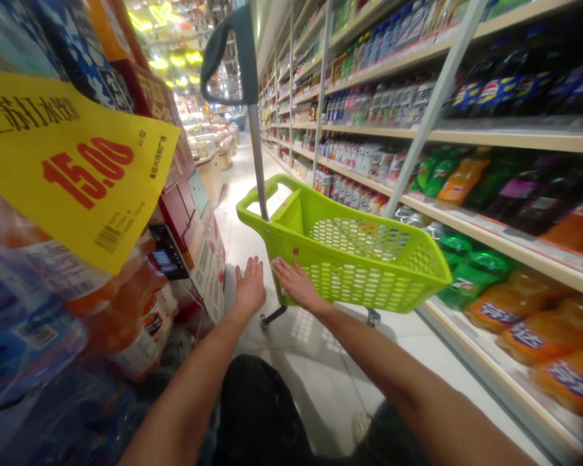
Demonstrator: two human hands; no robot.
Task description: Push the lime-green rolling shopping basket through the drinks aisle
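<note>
Head-worn view, taken from above the wearer's dark-clothed legs and directed forward and down. Bare forearms extended away from the lens. The lime-green, perforated plastic shopping basket stood at short range, near centre, seen from above its rim. Beyond it, the sightline followed the white tiled floor into depth, between a yellow paper price sign close at left and tall, pale-framed shelving at right.

A yellow sign reads 15.00, orange bottles 芬达, a green bottle 7.
</note>
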